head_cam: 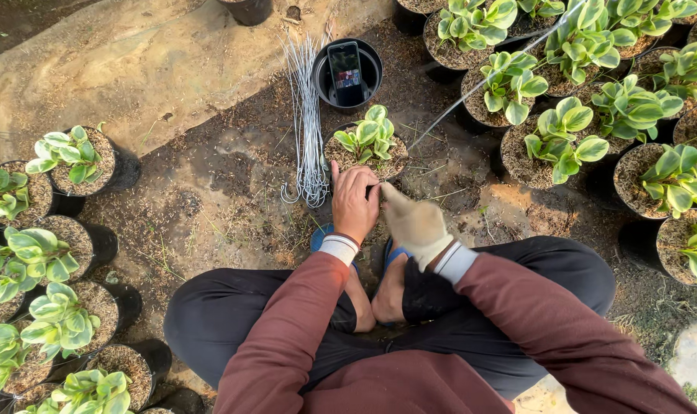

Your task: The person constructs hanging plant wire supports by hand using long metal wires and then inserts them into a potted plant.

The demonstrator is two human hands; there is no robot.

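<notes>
**A:** Far left: a cluster of black plastic pots with variegated green-and-cream leafy plants (pixel 38 307), packed close on the brown, mulch-strewn ground (pixel 210 192). Anything further in?

**B:** Yep. Bundle of thin silvery wires with hooked ends (pixel 308 130), lying flat just left of the middle pot. Above it, an empty black round pot (pixel 322 77) with a dark smartphone (pixel 346 73) propped inside, screen lit.

**A:** And the hands?

**B:** Bare left hand (pixel 354 203) curled over the near rim of the small black pot with one variegated plant (pixel 366 146), fingers bent and pressing there. Gloved right hand in a pale cloth glove (pixel 414 224) just beside it, fingertip touching the same rim; can't tell whether gripping anything. Pot sitting right in front of the crossed legs in black trousers (pixel 532 276).

**A:** Right side?

**B:** More potted variegated plants (pixel 593 115), crowded together, with a long thin pale rod (pixel 486 84) slanting across.
</notes>
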